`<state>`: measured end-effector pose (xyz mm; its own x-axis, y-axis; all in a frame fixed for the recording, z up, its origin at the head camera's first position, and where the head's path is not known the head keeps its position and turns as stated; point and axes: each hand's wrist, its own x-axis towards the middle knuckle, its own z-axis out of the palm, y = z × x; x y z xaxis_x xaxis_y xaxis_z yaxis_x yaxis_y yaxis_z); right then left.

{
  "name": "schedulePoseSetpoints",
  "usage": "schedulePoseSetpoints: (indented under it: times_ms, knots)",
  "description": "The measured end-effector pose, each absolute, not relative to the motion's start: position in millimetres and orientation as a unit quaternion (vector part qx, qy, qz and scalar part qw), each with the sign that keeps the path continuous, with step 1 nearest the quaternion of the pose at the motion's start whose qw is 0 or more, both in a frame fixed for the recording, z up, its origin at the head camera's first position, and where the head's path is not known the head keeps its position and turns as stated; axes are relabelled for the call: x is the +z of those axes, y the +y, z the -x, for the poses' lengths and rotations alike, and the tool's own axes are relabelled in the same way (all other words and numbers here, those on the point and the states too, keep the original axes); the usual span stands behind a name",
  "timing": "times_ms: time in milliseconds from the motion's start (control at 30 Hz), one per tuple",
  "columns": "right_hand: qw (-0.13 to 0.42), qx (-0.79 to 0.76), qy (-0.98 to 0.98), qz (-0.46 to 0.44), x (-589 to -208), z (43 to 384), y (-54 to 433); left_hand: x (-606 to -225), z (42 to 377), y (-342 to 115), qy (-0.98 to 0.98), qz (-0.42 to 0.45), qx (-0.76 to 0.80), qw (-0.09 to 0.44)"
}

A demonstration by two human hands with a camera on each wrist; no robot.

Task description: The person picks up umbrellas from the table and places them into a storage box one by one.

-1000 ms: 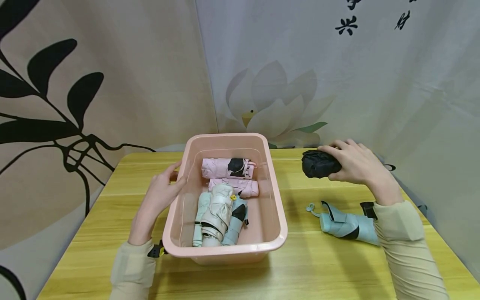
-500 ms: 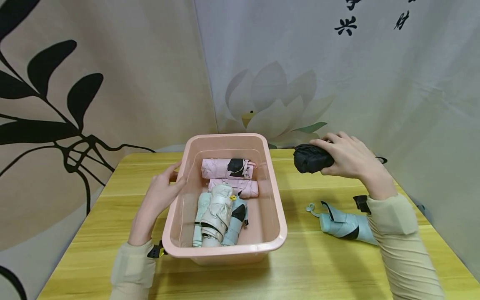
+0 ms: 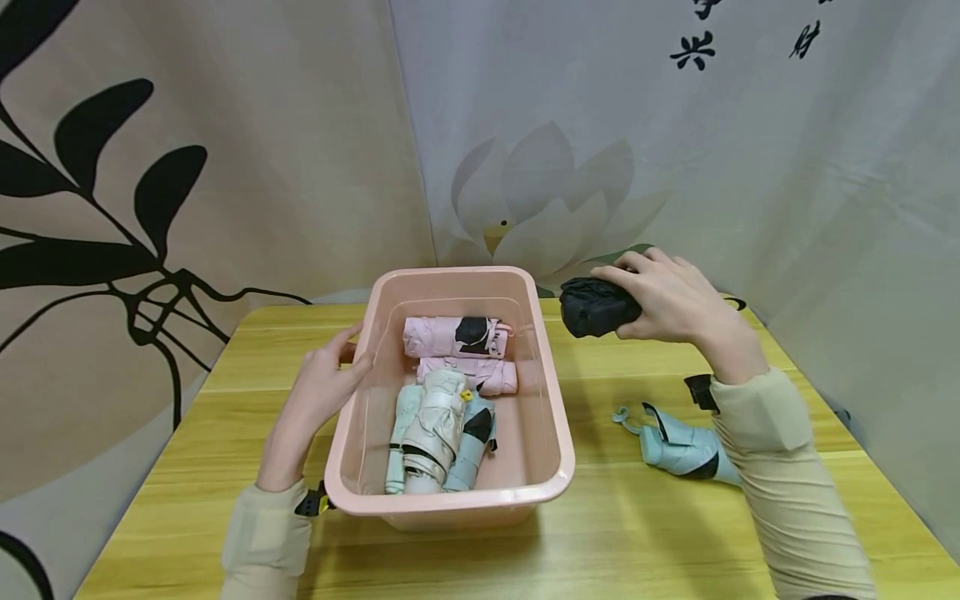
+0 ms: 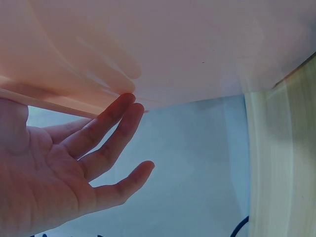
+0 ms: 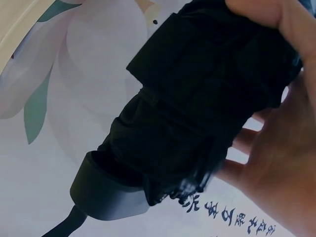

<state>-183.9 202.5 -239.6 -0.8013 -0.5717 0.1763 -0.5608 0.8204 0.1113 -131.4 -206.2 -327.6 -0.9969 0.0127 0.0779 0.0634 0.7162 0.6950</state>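
Note:
My right hand (image 3: 671,300) grips a black folded umbrella (image 3: 596,308), raised over the table right of a pink plastic bin (image 3: 557,417). In the right wrist view the umbrella's handle (image 5: 111,190) and strap (image 5: 66,222) point down and left. My left hand (image 3: 326,387) is at the bin's left rim; in the left wrist view, its fingers (image 4: 111,133) are loosely spread, two tips against the outer wall. Inside the bin lie two pink folded umbrellas (image 3: 442,337), a white one (image 3: 435,425), and light blue ones (image 3: 471,446) on either side of it.
Another light blue folded umbrella (image 3: 686,450) lies on the wooden table (image 3: 592,550), below my right hand and partly covered by the sleeve. A printed curtain (image 3: 315,167) hangs right behind the table's back edge.
My right hand has carried the black umbrella leftward and a little up, closer to the bin. The left hand and the bin have stayed still.

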Motion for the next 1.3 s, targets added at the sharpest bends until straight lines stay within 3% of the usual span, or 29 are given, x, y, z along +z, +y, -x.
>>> schedulePoseSetpoints:
  times_ms: [300, 1300]
  knots:
    - [0.111, -0.037, -0.939, -0.323, -233, 191, 183, -328, 131, -206, -0.925, 0.021, -0.379, 0.033]
    - [0.071, -0.047, -0.925, -0.371, -218, 209, 112, -330, 132, -207, -0.927, 0.025, -0.373, 0.038]
